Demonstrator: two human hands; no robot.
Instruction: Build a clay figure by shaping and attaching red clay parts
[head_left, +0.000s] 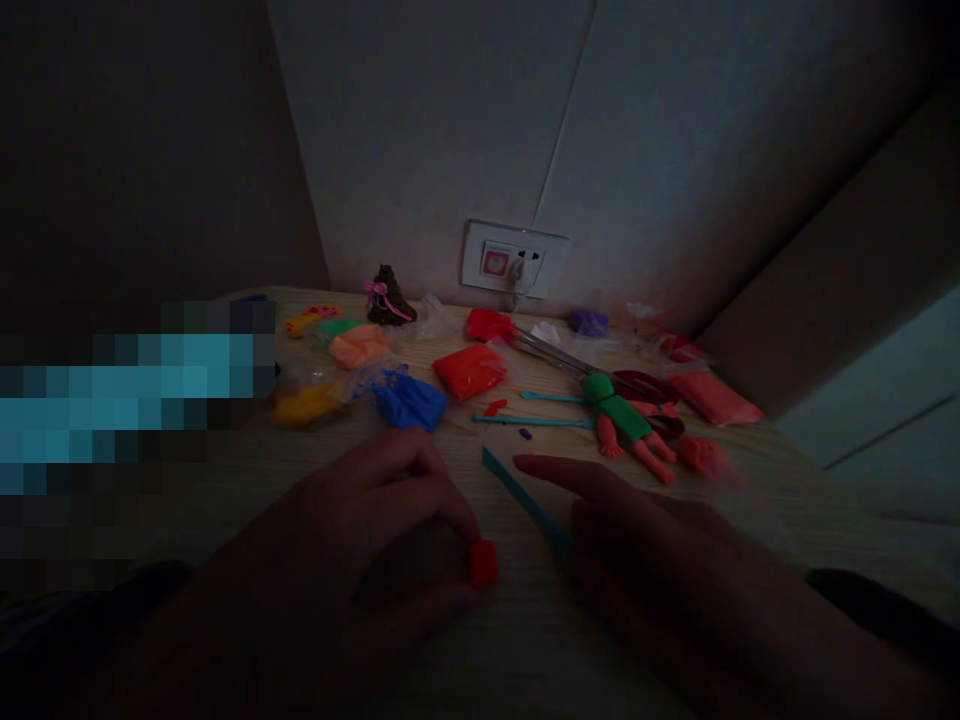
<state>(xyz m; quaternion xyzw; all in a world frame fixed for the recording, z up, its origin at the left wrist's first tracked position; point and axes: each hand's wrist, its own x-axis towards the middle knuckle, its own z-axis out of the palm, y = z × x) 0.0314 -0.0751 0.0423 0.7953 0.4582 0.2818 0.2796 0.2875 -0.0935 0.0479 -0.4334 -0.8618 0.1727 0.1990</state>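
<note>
The small red block [484,565] is box-shaped, with plain, fairly flat sides, and stands apart from the thin blue tool [525,502]. This tool is slanted: its flat tip is beyond the block, its hidden lower end to the block's right.

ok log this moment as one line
left hand: pinches small red clay-like block; right hand: holds flat teal plastic blade; green-and-pink clay-like doll: on wood-grain table
</note>
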